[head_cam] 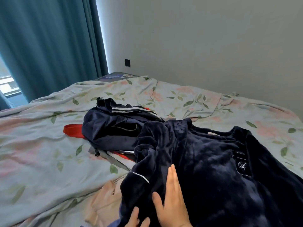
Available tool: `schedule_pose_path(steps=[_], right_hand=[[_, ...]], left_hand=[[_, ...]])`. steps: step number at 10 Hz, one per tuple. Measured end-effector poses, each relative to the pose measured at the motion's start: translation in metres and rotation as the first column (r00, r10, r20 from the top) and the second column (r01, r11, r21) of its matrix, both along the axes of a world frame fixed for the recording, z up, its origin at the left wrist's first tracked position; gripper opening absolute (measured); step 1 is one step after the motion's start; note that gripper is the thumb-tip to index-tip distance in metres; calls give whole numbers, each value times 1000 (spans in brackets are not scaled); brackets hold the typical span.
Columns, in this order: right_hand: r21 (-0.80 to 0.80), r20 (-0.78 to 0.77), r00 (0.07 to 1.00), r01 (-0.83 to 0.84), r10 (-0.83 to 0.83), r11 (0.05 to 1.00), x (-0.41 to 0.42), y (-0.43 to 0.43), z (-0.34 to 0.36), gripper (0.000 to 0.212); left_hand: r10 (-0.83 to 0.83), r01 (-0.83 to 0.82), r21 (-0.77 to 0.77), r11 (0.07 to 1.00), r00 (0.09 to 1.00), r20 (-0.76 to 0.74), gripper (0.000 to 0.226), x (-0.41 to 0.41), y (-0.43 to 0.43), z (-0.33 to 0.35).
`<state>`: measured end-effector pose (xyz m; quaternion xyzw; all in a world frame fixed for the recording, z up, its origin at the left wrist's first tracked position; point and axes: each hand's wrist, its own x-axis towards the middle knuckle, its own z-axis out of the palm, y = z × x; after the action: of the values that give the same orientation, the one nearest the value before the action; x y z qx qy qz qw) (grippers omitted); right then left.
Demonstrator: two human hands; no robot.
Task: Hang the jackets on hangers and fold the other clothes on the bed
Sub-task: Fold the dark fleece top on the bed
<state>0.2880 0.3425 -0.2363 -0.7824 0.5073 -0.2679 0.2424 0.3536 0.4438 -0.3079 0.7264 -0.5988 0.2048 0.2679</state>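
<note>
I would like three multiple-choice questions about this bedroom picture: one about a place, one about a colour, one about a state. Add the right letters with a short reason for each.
1. Where is the red strap?
A. on a pillow
B. sticking out from under the navy track jacket, on its left side in the picture
C. hanging on the wall

2. What colour is the curtain?
A. teal
B. yellow
C. white

3. How is the right hand?
A. gripping a hanger
B. clenched in the air
C. flat, fingers straight, on the navy plush garment

Answers:
1 B: its red loop shows at the jacket's left edge.
2 A: the folds are blue-green.
3 C: the fingers lie straight on the plush cloth.
</note>
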Motion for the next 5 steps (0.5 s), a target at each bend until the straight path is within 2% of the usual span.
schedule_pose_path(steps=[1,2,3,4,5], right_hand=[[0,61,998,2,-2,1000,-3,0,-3,92],[-9,72,997,2,-1,1000,-4,-2,-6,88],[-8,75,997,-7,8,1000,-4,0,-8,87],[-19,81,997,-2,3,1000,-4,-2,-8,88],[-25,69,998,-6,8,1000,-4,-1,-10,89]], left_hand=[[-21,45,56,997,925,-380,44,35,4,31],[21,-2,33,999,801,-598,58,72,-54,130],[140,-5,193,981,707,-694,26,85,-71,148],[155,93,290,952,671,-725,20,87,-74,144],[77,5,132,991,791,-607,19,110,-75,141]])
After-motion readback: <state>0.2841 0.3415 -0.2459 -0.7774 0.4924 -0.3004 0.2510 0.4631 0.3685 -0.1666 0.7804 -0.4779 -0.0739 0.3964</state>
